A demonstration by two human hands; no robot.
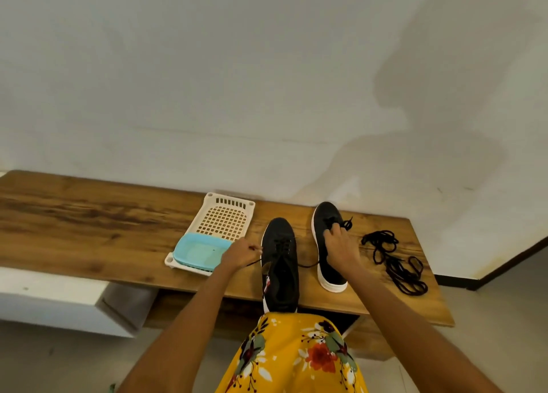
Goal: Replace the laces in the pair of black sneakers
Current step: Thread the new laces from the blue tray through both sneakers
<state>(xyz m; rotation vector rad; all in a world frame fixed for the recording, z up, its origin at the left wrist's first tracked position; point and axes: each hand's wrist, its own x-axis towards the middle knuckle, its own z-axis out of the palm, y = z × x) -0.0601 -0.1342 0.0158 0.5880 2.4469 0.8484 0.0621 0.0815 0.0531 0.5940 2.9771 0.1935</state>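
Observation:
Two black sneakers with white soles stand on a wooden table [89, 229]. The left sneaker [280, 262] sits at the table's front edge, toe pointing away. My left hand [241, 254] is beside its left flank, pinching the end of a black lace that runs out of its eyelets. The right sneaker [327, 244] stands a little farther back. My right hand [341, 245] rests on top of it, fingers closed on the lace near its toe end. A loose pile of black laces [393, 260] lies to the right of the shoes.
A white perforated plastic tray [222, 217] lies left of the shoes, with a light blue lid [201, 253] resting on its near end. A white wall rises right behind the table. My yellow floral clothing [296, 357] fills the bottom centre.

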